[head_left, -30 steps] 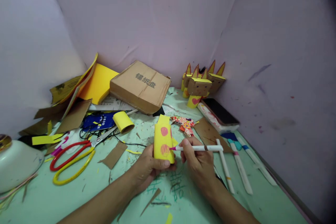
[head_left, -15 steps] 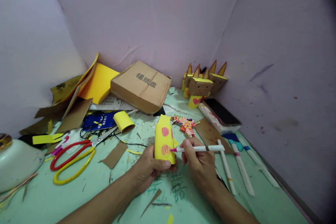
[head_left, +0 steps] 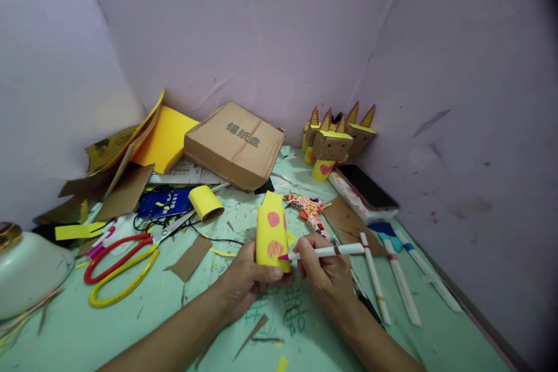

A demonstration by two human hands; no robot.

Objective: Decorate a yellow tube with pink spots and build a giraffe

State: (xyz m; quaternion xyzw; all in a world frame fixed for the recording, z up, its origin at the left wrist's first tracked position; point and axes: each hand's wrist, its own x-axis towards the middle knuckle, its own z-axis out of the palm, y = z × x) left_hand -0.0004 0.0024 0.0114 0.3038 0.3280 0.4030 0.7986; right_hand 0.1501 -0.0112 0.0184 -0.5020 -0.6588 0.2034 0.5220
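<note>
The left hand (head_left: 244, 282) grips a yellow tube (head_left: 263, 235) around its lower end, nearer than the cardboard box (head_left: 233, 142). The right hand (head_left: 328, 270) pinches a white marker (head_left: 337, 251), its pink tip at the tube's lower red spot. Right of and nearer than the box, other markers (head_left: 401, 282) lie on the green table (head_left: 331, 349). Scissors (head_left: 162, 234) lie left and nearer; a shorter tube (head_left: 204, 200) sits just before the box. To the box's right rests a phone (head_left: 368, 186), with spike-topped figures (head_left: 332, 145) beyond
</note>
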